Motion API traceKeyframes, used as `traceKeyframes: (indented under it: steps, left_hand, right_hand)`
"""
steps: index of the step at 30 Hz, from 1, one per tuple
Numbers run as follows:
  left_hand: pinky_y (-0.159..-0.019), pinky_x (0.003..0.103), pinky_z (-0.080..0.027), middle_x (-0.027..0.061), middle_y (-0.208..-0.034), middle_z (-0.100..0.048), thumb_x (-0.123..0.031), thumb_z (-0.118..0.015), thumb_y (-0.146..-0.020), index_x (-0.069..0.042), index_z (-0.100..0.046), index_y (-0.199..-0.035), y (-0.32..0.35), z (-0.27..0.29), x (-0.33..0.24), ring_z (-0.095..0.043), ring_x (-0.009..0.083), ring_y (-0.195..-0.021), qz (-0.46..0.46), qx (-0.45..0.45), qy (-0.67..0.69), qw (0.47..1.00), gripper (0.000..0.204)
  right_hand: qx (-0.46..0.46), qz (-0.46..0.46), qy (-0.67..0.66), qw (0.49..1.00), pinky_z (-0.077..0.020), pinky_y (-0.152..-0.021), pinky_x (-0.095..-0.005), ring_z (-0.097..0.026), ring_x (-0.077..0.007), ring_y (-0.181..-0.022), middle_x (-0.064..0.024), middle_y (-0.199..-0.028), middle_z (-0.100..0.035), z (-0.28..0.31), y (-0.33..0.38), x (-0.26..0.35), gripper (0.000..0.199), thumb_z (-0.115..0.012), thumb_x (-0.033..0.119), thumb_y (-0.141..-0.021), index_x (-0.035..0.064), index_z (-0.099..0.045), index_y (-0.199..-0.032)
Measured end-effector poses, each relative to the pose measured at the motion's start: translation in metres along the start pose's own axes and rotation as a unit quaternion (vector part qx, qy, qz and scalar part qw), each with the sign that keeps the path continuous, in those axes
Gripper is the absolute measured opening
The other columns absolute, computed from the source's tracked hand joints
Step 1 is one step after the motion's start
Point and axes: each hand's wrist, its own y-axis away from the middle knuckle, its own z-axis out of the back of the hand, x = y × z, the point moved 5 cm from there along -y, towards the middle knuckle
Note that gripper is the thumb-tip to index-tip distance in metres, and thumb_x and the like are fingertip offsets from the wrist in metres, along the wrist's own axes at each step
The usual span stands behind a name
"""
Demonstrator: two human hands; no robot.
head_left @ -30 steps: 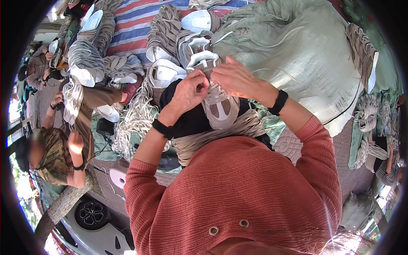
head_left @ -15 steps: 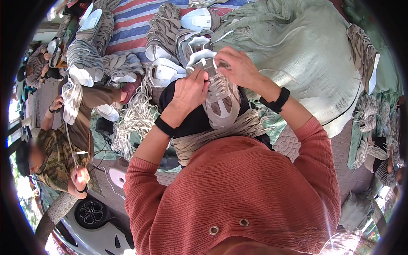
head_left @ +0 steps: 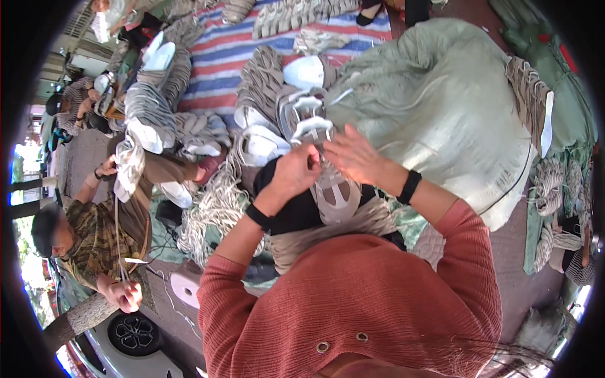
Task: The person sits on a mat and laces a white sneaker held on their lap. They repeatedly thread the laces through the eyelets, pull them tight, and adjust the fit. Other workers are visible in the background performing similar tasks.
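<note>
A beige and grey shoe upper (head_left: 337,196) with a white toe part rests on my dark-trousered lap, toe toward me. My left hand (head_left: 295,171) is closed at the left side of its lacing area, fingers curled inward; what they pinch is hidden. On the other side my right hand (head_left: 356,156) reaches over the lacing with its fingers stretched out, slightly blurred. Both hands hide most of the eyelets. Across my lap, between the shoe upper and my body, lies a bundle of beige laces (head_left: 291,249).
Beyond my hands stand stacked shoe uppers (head_left: 259,79) on a striped sheet (head_left: 214,69). A large pale green sack (head_left: 441,126) bulges at right. Loose laces (head_left: 211,220) lie heaped at left, near a seated co-worker (head_left: 94,246) holding laces. A parked vehicle (head_left: 126,353) stands lower left.
The view has tilted, so the scene sits lower and further right, with more of the striped sheet showing. My right hand's fingers have gone from bent to straighter over the shoe upper.
</note>
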Motion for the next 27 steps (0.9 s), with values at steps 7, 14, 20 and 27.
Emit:
traceKeyframes:
  steps: [7,14,20,27]
  left_hand:
    - [-0.056,0.043,-0.052,0.0107,-0.085,-0.061,-0.015,-0.065,-0.081,-0.007,-0.052,-0.1,0.01,-0.007,-0.017,-0.064,0.0334,-0.067,-0.113,-0.085,-0.177,0.974,0.024]
    - [-0.05,0.036,-0.053,0.0084,-0.083,-0.058,-0.012,-0.062,-0.082,-0.007,-0.058,-0.093,0.016,-0.008,-0.023,-0.065,0.024,-0.066,-0.225,-0.135,-0.248,0.932,0.013]
    - [-0.05,0.035,-0.053,0.0101,-0.087,-0.057,-0.01,-0.059,-0.083,-0.004,-0.058,-0.092,0.014,-0.01,-0.021,-0.066,0.0244,-0.067,-0.203,-0.102,-0.27,0.936,0.011]
    - [-0.065,0.043,-0.053,0.0148,-0.09,-0.058,-0.009,-0.061,-0.077,-0.003,-0.061,-0.08,0.001,-0.012,-0.009,-0.064,0.0316,-0.078,-0.027,0.013,-0.125,0.992,0.006]
  right_hand:
    - [0.015,-0.085,-0.07,0.994,-0.0366,-0.082,-0.0402,-0.056,-0.0248,-0.083,-0.0066,-0.087,-0.053,-0.008,-0.011,-0.001,0.017,-0.066,0.016,-0.073,0.0076,-0.063,-0.088]
    - [0.073,-0.251,-0.295,0.919,-0.0367,-0.079,-0.0415,-0.058,-0.028,-0.085,-0.007,-0.084,-0.059,-0.024,-0.01,-0.024,0.018,-0.065,0.009,-0.075,0.0108,-0.059,-0.092]
    - [0.027,-0.149,-0.225,0.962,-0.0351,-0.078,-0.0436,-0.062,-0.0262,-0.08,-0.0043,-0.079,-0.064,-0.015,-0.005,-0.021,0.014,-0.066,0.007,-0.073,0.0124,-0.06,-0.084]
    - [0.072,-0.21,-0.284,0.933,-0.0358,-0.06,-0.0348,-0.059,-0.0216,-0.063,-0.006,-0.067,-0.063,-0.034,-0.005,-0.027,0.004,-0.062,0.014,-0.079,0.0125,-0.065,-0.077]
